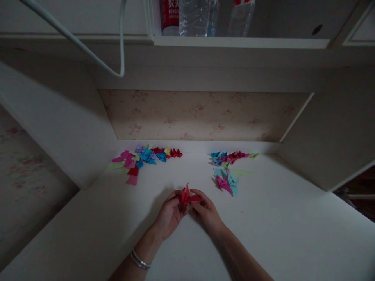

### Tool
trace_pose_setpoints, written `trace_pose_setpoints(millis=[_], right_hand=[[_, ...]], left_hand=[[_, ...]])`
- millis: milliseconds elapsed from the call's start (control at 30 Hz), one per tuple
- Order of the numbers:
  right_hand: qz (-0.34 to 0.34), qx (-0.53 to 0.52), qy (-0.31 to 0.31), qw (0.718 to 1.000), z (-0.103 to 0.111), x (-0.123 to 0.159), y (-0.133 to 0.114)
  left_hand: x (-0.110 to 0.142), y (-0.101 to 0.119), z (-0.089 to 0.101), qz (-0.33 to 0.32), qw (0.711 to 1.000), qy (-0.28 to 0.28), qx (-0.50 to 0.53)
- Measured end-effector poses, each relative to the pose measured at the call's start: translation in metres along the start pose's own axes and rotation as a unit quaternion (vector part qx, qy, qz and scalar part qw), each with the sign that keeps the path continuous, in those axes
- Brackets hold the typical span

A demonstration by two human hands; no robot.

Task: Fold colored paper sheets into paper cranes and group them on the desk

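Observation:
Above the middle of the white table, both hands hold a red folded paper crane (187, 197), its pointed tips sticking up and out to the right. My left hand (172, 212) grips its left side, fingers closed round the lower part. My right hand (208, 212) pinches the right-hand wing between thumb and fingers. Beyond the hands, to the left, lies a pile of colourful folded paper pieces (148, 155) in blue, pink, red and green. A second group of folded pieces (233, 157) lies to the right, with a pink and light-blue cluster (227, 183) in front of it.
The white table (263, 242) runs back to a flower-patterned wall panel (199, 115), with side panels left and right. Overhead, a shelf (240, 42) holds clear plastic bottles (193, 17) and a red container (170, 15). A white cable or arm (88, 50) hangs at upper left.

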State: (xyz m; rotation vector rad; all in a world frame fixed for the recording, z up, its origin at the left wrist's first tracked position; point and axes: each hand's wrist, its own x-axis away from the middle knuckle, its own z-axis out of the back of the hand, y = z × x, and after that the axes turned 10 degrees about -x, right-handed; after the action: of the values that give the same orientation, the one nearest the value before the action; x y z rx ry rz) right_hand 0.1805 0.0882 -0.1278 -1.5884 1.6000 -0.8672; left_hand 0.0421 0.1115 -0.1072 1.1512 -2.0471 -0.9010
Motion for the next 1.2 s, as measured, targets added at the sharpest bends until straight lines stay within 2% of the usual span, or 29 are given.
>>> trace_pose_setpoints(millis=[233, 367, 467, 567, 733, 933, 1200], right_hand=[[0.003, 0.000, -0.037, 0.999, 0.003, 0.000, 0.004], [0.025, 0.006, 0.000, 1.000, 0.002, -0.001, -0.001], [0.039, 0.022, 0.045, 0.998, 0.001, -0.002, -0.004], [0.046, 0.042, 0.063, 0.996, 0.002, -0.002, -0.004], [0.051, 0.041, 0.070, 0.995, 0.003, -0.002, -0.002], [0.031, 0.031, 0.073, 0.996, 0.001, -0.003, -0.004], [0.021, -0.019, 0.073, 0.997, 0.002, -0.004, -0.001]], left_hand=[[0.000, -0.006, -0.002, -0.006, 0.995, 0.007, -0.101], [0.000, -0.004, -0.001, -0.037, 0.982, 0.037, -0.183], [0.001, 0.000, 0.001, -0.068, 0.973, 0.074, -0.207], [0.001, 0.003, 0.000, -0.105, 0.964, 0.089, -0.226], [-0.001, 0.003, -0.002, -0.173, 0.920, 0.109, -0.335], [-0.004, 0.000, 0.004, -0.168, 0.923, 0.095, -0.332], [-0.007, -0.006, 0.005, -0.177, 0.905, 0.112, -0.370]])
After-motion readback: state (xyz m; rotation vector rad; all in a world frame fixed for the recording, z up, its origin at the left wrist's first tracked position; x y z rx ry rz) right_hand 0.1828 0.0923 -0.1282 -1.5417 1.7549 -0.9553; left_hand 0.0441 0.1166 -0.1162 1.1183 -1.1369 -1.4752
